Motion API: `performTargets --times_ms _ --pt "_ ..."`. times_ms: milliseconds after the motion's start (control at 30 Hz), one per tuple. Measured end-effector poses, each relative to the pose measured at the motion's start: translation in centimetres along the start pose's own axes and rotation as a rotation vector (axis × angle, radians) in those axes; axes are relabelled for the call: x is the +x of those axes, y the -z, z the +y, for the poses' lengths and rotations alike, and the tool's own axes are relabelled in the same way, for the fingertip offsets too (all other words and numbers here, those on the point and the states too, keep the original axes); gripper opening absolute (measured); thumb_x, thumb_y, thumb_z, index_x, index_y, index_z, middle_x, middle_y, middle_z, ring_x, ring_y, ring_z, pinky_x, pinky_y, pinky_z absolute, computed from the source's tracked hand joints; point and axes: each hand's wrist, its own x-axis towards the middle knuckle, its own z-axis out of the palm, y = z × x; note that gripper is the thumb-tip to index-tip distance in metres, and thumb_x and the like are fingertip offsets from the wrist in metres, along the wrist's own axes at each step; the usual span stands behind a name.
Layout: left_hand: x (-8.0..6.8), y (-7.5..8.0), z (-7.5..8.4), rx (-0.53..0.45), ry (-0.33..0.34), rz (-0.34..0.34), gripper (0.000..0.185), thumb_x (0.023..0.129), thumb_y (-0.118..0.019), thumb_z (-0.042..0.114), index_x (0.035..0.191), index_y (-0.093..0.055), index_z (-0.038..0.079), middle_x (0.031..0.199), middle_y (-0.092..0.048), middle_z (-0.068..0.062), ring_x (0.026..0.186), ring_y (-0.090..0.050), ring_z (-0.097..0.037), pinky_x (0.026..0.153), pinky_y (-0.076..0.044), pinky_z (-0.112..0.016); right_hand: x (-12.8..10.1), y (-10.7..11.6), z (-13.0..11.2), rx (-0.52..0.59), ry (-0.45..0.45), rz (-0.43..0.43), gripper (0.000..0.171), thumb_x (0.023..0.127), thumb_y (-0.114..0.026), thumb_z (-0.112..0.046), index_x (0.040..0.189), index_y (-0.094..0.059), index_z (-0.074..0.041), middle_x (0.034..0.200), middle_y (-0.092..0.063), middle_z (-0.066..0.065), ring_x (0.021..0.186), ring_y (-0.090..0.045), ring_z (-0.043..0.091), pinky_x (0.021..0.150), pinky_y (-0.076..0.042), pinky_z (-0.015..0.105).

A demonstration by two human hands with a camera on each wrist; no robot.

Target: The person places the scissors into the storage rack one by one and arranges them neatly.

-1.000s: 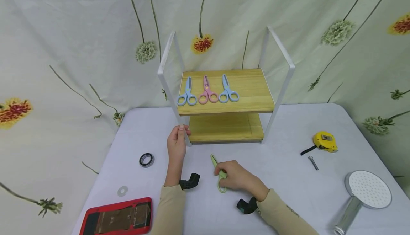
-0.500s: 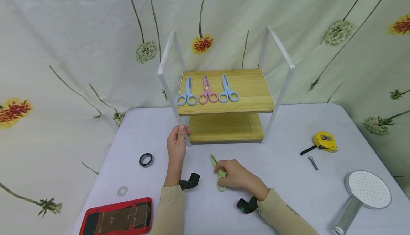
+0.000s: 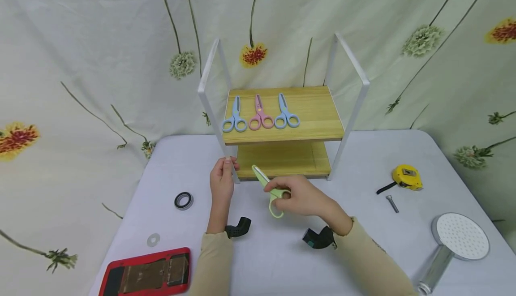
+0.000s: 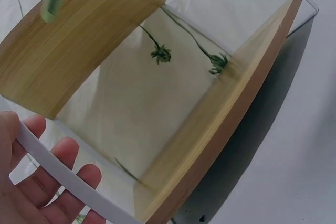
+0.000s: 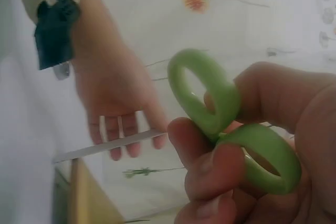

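Observation:
My left hand [image 3: 221,179] grips the left front white post of a two-tier wooden shelf [image 3: 318,112]. In the left wrist view its fingers [image 4: 65,150] lie behind the white post [image 4: 60,174]. My right hand [image 3: 304,196] holds light green scissors [image 3: 261,176] above the table, in front of the lower board, blades pointing up and left. The right wrist view shows the green finger loops [image 5: 226,98] between thumb and fingers. On the upper board lie blue scissors [image 3: 236,105], pink scissors [image 3: 259,104] and another blue pair [image 3: 283,103], side by side.
Left on the table are a black-rimmed ring [image 3: 183,200], a grey washer [image 3: 153,240] and a red-framed case [image 3: 147,272]. To the right lie a yellow tape measure [image 3: 407,177], a bolt [image 3: 392,203] and a shower head [image 3: 461,237]. A floral cloth hangs behind.
My right hand has lifted the green scissors off the table and carried them up and forward towards the shelf. The left hand stays on the post.

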Motion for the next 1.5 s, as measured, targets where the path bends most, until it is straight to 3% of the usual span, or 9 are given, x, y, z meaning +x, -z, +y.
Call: performTargets --times_ms 167,300,533,733,900,1100,1233,1333,1500 --pt "-1.1 0.1 2.5 -0.029 0.011 -0.011 0.034 0.110 -0.041 0.015 0.110 -0.062 -0.012 0.104 -0.065 -0.037 0.104 -0.062 -0.043 0.101 -0.046 -0.058 0.7 3.5 -2.9 -0.009 0.093 0.080 0.028 0.085 -0.065 0.001 0.112 -0.071 -0.002 0.096 -0.069 0.011 0.059 -0.043 0.005 0.056 -0.037 0.019" --pt "-1.2 0.1 2.7 -0.025 0.004 -0.007 0.034 0.110 -0.042 0.015 0.111 -0.061 -0.013 0.103 -0.065 -0.036 0.102 -0.062 -0.040 0.099 -0.046 -0.056 1.4 6.3 -4.5 -0.020 0.119 0.155 0.028 0.084 -0.065 0.001 0.112 -0.071 -0.001 0.088 -0.064 0.009 0.059 -0.043 0.007 0.056 -0.037 0.021" --pt "-1.1 0.3 2.5 -0.003 0.004 -0.002 0.035 0.110 -0.042 0.016 0.112 -0.062 -0.012 0.104 -0.066 -0.036 0.100 -0.063 -0.034 0.092 -0.047 -0.039 3.2 10.3 -5.3 -0.065 -0.003 0.281 0.034 0.090 -0.060 -0.004 0.123 -0.067 0.002 0.109 -0.069 0.017 0.067 -0.051 0.015 0.062 -0.044 0.022" --pt "-1.1 0.5 2.6 0.009 0.008 0.001 0.035 0.110 -0.042 0.017 0.111 -0.063 -0.011 0.104 -0.066 -0.035 0.102 -0.063 -0.035 0.092 -0.046 -0.036 4.6 12.6 -4.7 -0.210 -0.142 0.377 0.040 0.094 -0.052 -0.009 0.132 -0.063 -0.002 0.131 -0.066 0.016 0.080 -0.057 0.023 0.069 -0.045 0.027" --pt "-1.1 0.5 2.5 0.013 0.018 -0.001 0.035 0.110 -0.042 0.017 0.112 -0.063 -0.011 0.104 -0.066 -0.034 0.100 -0.063 -0.030 0.092 -0.046 -0.034 5.9 13.2 -3.8 -0.354 -0.213 0.421 0.043 0.093 -0.049 -0.008 0.135 -0.061 -0.001 0.121 -0.066 0.019 0.074 -0.051 0.023 0.066 -0.039 0.031" --pt "0.0 0.2 0.0 0.002 0.033 -0.002 0.035 0.111 -0.041 0.017 0.112 -0.062 -0.011 0.104 -0.066 -0.033 0.094 -0.060 -0.016 0.098 -0.047 -0.049 6.9 13.2 -2.4 -0.460 -0.297 0.453 0.043 0.095 -0.050 -0.007 0.137 -0.059 -0.001 0.119 -0.066 0.021 0.072 -0.044 0.025 0.063 -0.036 0.033" --pt "0.3 0.1 -1.2 -0.013 0.023 0.001 0.036 0.111 -0.043 0.021 0.113 -0.063 -0.009 0.104 -0.068 -0.031 0.092 -0.060 -0.012 0.099 -0.047 -0.050 7.0 12.8 -1.3 -0.561 -0.336 0.476 0.042 0.097 -0.051 -0.011 0.138 -0.060 -0.004 0.131 -0.064 0.023 0.090 -0.053 0.035 0.075 -0.042 0.045" --pt "0.3 0.1 -1.4 -0.021 0.006 0.000 0.038 0.110 -0.044 0.024 0.113 -0.063 -0.008 0.102 -0.068 -0.029 0.091 -0.060 -0.010 0.096 -0.047 -0.045 7.0 12.3 -0.6 -0.619 -0.337 0.514 0.040 0.097 -0.053 -0.013 0.135 -0.063 -0.006 0.134 -0.061 0.024 0.107 -0.052 0.042 0.085 -0.042 0.053" --pt "0.2 0.1 -1.2 -0.012 -0.032 0.001 0.039 0.110 -0.045 0.026 0.110 -0.065 -0.008 0.098 -0.069 -0.027 0.088 -0.060 -0.005 0.090 -0.047 -0.035 6.8 11.7 -0.1 -0.603 -0.296 0.581 0.037 0.097 -0.054 -0.013 0.131 -0.067 -0.007 0.130 -0.061 0.023 0.108 -0.051 0.042 0.087 -0.040 0.053"
